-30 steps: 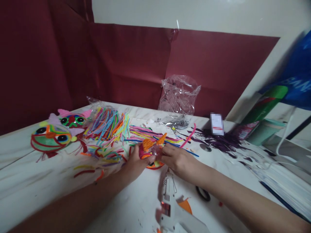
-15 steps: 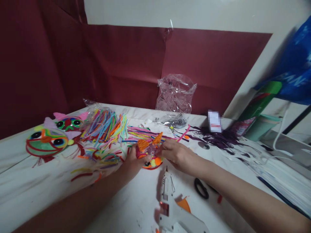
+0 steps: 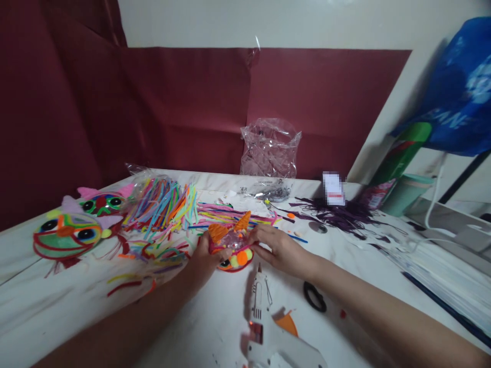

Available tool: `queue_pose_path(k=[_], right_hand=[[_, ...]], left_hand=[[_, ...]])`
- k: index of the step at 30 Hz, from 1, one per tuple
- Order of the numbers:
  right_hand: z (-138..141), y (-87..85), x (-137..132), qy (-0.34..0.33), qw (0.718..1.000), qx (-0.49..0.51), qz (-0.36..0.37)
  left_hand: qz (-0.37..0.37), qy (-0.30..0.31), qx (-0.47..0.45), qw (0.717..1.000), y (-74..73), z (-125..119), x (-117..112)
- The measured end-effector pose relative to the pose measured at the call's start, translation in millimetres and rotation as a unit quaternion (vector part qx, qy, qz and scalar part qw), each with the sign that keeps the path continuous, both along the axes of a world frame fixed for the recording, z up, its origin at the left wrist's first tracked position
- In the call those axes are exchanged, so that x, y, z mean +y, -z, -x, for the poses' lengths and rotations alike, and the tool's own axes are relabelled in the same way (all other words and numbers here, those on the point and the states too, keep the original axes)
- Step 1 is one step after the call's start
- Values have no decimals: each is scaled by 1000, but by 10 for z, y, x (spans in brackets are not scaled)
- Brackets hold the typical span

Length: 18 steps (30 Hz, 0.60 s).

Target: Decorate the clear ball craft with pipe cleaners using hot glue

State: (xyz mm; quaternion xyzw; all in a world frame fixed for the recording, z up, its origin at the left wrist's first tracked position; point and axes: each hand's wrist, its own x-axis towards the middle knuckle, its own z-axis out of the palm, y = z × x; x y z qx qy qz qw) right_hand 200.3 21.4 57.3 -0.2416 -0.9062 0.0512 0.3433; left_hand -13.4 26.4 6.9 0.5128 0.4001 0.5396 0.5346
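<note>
Pink stem (image 3: 275, 219) has lowered its free end toward the right hand (image 3: 280, 249), whose fingers bend at the mask (image 3: 233, 239), centre of the frame, holding what I cannot tell, while the left hand (image 3: 203, 257) clasps it, probably for steadiness.

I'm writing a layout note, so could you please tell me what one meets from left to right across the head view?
Green-mouthed craft face, pipe-cleaner bundle, left hand, held craft face, right hand, purple strands, pale green cup.
</note>
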Motion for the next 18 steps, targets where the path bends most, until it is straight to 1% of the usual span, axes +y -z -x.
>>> queue_pose_path(k=[3, 7, 10, 14, 18], right_hand=[[-59, 5, 12, 9, 999, 34, 29], [-83, -3, 29, 18, 995, 55, 80], [-43, -26, 24, 57, 987, 47, 143], [44, -92, -7, 103, 978, 29, 179], [110, -151, -14, 126, 963, 18, 236]], left_hand=[[5, 25, 11, 1000, -28, 19, -7], [24, 19, 19, 999, -74, 23, -20], [33, 6, 30, 999, -120, 6, -45], [31, 1, 42, 999, -158, -12, -83], [36, -1, 63, 997, -150, -10, -91]])
